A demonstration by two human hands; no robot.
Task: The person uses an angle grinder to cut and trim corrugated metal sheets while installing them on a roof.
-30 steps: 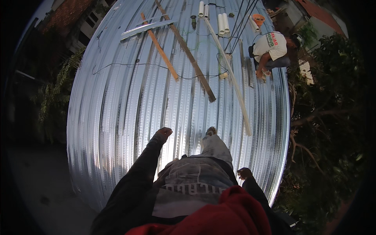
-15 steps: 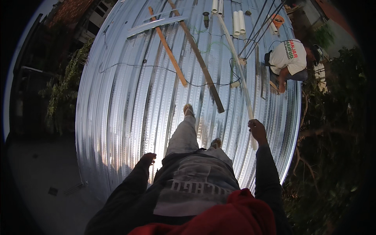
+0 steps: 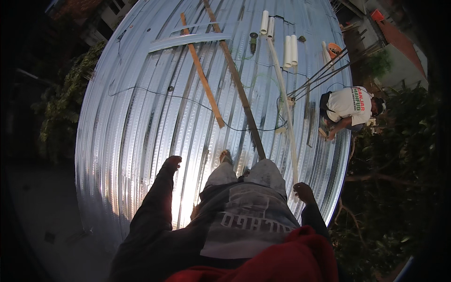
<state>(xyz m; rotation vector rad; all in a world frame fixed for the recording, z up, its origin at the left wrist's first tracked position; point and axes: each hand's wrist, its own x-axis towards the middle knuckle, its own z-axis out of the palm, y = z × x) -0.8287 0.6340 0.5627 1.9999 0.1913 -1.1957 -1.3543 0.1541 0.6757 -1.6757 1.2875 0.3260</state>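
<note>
My right hand [image 3: 304, 192] is closed around the near end of a long, pale, narrow strip [image 3: 287, 113]. The strip runs forward over the ribbed, shiny metal roof [image 3: 141, 117], its far end by short white pipes. Out to the left, my left hand [image 3: 174, 162] hangs over the roof with its fingers loosely bent and a gap between them. Nothing shows in it. Ahead of my legs lie a dark wooden beam [image 3: 242, 96] and a shorter brown wooden batten [image 3: 203, 80].
A co-worker [image 3: 347, 108] crouches at the right roof edge, beside several dark rods [image 3: 317, 75]. White pipes [image 3: 288, 50], an orange bucket [image 3: 334, 50] and a green power tool [image 3: 253, 43] lie farther off. A black cable [image 3: 188, 99] crosses the roof. Metal sheet strips [image 3: 188, 41] rest across the timbers.
I have stepped forward, so the timbers sit nearer my legs. My left hand has swung forward. My right hand is lower and nearer my body, still on the strip.
</note>
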